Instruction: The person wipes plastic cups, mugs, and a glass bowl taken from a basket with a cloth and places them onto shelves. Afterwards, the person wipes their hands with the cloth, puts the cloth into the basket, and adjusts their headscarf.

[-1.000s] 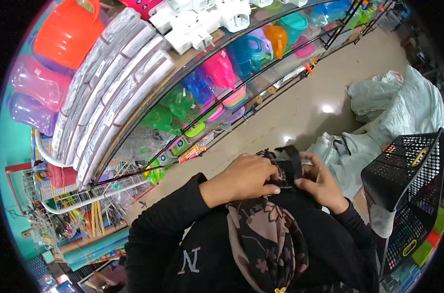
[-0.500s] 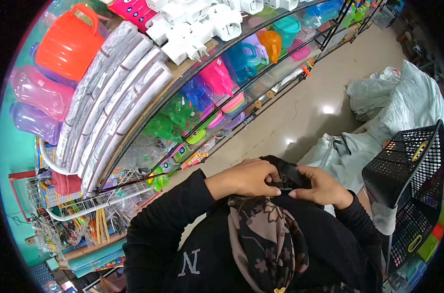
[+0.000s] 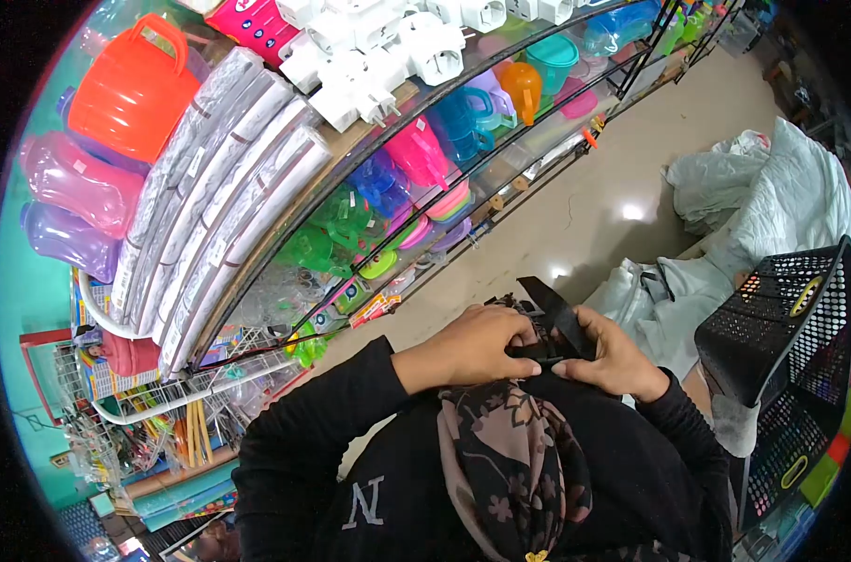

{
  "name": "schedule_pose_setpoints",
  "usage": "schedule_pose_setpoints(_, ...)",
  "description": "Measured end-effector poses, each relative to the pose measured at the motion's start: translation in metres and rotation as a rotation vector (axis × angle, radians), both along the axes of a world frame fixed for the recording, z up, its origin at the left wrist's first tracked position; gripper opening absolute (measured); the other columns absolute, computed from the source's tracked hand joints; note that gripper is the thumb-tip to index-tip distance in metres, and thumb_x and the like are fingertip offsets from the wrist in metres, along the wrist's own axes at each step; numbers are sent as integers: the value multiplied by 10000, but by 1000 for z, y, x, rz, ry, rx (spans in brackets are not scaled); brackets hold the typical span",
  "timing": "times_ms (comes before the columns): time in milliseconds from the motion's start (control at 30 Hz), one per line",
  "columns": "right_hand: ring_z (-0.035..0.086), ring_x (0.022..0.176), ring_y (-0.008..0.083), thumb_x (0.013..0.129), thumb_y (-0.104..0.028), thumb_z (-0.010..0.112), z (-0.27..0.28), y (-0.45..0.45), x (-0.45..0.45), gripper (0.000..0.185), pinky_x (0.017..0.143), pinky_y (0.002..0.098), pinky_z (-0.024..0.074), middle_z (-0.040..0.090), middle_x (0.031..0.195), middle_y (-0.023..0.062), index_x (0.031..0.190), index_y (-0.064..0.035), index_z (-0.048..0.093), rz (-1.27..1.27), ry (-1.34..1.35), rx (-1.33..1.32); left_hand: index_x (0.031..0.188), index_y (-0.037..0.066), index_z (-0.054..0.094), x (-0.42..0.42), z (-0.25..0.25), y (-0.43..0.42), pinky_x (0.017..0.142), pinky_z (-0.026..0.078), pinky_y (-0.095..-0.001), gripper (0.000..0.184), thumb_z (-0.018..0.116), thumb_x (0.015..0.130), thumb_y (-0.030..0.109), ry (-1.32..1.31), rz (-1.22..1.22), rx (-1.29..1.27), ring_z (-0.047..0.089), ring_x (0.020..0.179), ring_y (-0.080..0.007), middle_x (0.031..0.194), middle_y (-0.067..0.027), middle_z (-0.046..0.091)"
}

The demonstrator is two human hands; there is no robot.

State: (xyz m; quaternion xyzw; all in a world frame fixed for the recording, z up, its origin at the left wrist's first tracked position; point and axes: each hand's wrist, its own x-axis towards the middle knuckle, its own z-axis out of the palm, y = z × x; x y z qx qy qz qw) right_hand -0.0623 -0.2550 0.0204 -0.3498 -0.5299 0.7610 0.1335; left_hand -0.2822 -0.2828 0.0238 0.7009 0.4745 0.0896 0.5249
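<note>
Just in front of my chest, both hands are closed on a black strap (image 3: 555,307). My left hand (image 3: 472,347) curls over its left part, with thumb and fingers pinched near a dark, buckle-like piece that I cannot make out clearly. My right hand (image 3: 617,358) grips the other side between thumb and fingers. One flat end of the strap sticks up and away between the hands. Below them hangs a brown and black floral scarf (image 3: 514,440) over my black top.
Along the left curves a shelf with rolled sheets (image 3: 229,201), an orange jug (image 3: 130,89), white plug adapters (image 3: 360,80) and colourful plastic cups. To the right stand black perforated baskets (image 3: 772,309) and white plastic sacks (image 3: 781,206). A shiny tiled floor (image 3: 622,173) runs between.
The strap's flat end has risen and now points up and away from between the hands. Both hands have kept nearly the same place and grip.
</note>
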Motion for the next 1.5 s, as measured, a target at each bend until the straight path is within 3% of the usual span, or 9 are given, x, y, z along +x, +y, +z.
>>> schedule_pose_setpoints(133, 485, 912, 85, 711, -12, 698, 1, 1, 5, 456, 838, 241, 400, 537, 974, 11, 1099, 17, 459, 36, -43, 58, 903, -2, 584, -1, 2, 1, 711, 448, -353, 397, 697, 711, 327, -14, 9, 79, 573, 811, -263, 842, -128, 586)
schedule_pose_setpoints(333, 490, 847, 79, 721, -56, 720, 13, 1, 4, 420, 766, 241, 428, 553, 934, 23, 1062, 20, 486, 23, -77, 195, 887, -15, 601, -3, 8, 10, 683, 457, -344, 404, 706, 704, 330, 50, -20, -133, 587, 780, -262, 796, -138, 594)
schedule_pose_setpoints(567, 494, 723, 77, 749, -87, 704, 34, 11, 4, 279, 654, 253, 441, 564, 744, 29, 947, 37, 551, 212, -365, 321, 860, -23, 610, 0, 3, 8, 669, 460, -333, 391, 707, 712, 326, 28, -24, -87, 594, 736, -257, 778, -139, 604)
schedule_pose_setpoints(933, 509, 790, 71, 791, -61, 647, 16, 12, 20, 307, 724, 231, 437, 594, 881, 18, 1059, 46, 541, 37, -199, 209, 872, -13, 609, -8, 3, 5, 656, 452, -288, 321, 712, 739, 261, -64, 158, -242, 580, 717, -157, 794, -81, 612)
schedule_pose_setpoints(1033, 519, 828, 82, 802, -58, 631, 11, 8, 25, 327, 754, 231, 435, 595, 916, 29, 1092, 47, 524, -53, -161, 158, 932, -4, 598, -19, -5, -1, 693, 454, -275, 322, 699, 764, 252, -340, 393, -355, 564, 748, -123, 822, -40, 611)
schedule_pose_setpoints(1233, 530, 843, 81, 846, -59, 567, 8, 7, 37, 331, 764, 221, 435, 584, 905, 24, 1150, 40, 482, -201, -197, 124, 995, -3, 545, -73, 16, -17, 794, 450, -301, 331, 602, 843, 285, -217, 644, -88, 569, 834, -147, 858, -40, 590)
schedule_pose_setpoints(1267, 530, 843, 81, 846, -59, 567, 8, 6, 40, 331, 764, 221, 435, 584, 905, 24, 1150, 40, 482, -198, -198, 125, 1004, 7, 530, -80, 19, -27, 804, 453, -323, 328, 565, 863, 302, -369, 837, -80, 575, 846, -176, 858, -47, 582)
schedule_pose_setpoints(1400, 550, 690, 87, 876, -119, 499, 4, 3, 55, 262, 642, 220, 450, 567, 867, 29, 1099, 18, 505, -312, -158, -15, 1044, 31, 478, -108, 32, -68, 816, 460, -386, 342, 480, 905, 344, -725, 1203, 87, 580, 872, -255, 861, -75, 561)
schedule_pose_setpoints(1500, 511, 573, 84, 889, -135, 463, -6, 2, 77, 206, 534, 208, 421, 550, 768, 22, 1039, -3, 516, -358, -310, -19, 986, -3, 482, -126, 41, -96, 840, 416, -353, 364, 406, 931, 348, -564, 1387, 334, 583, 882, -248, 847, -111, 578)
